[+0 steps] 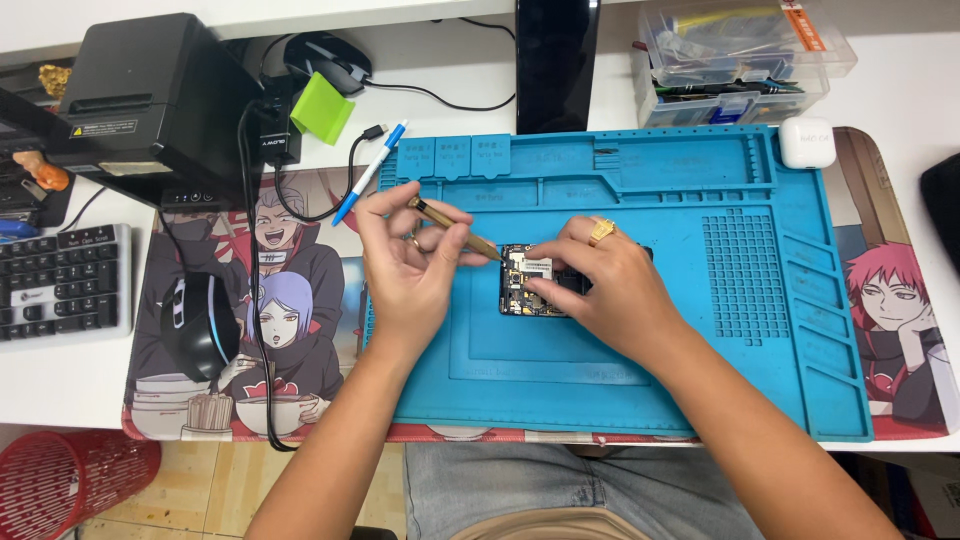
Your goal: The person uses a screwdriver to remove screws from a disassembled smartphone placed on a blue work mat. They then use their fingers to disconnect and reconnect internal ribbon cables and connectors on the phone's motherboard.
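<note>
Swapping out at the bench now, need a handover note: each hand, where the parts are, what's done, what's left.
Left hand: grips a brass-coloured screwdriver, tip down at the top left corner of the opened phone.
Right hand: lies over the phone, fingertips pinning it flat on the blue work mat.
Done: back is off, circuit board exposed.
Left: cannot tell which screws are out; none visible on the mat. Check that corner first.
Nearby: blue pen at the mat's upper left, clear tool box behind the mat.
</note>
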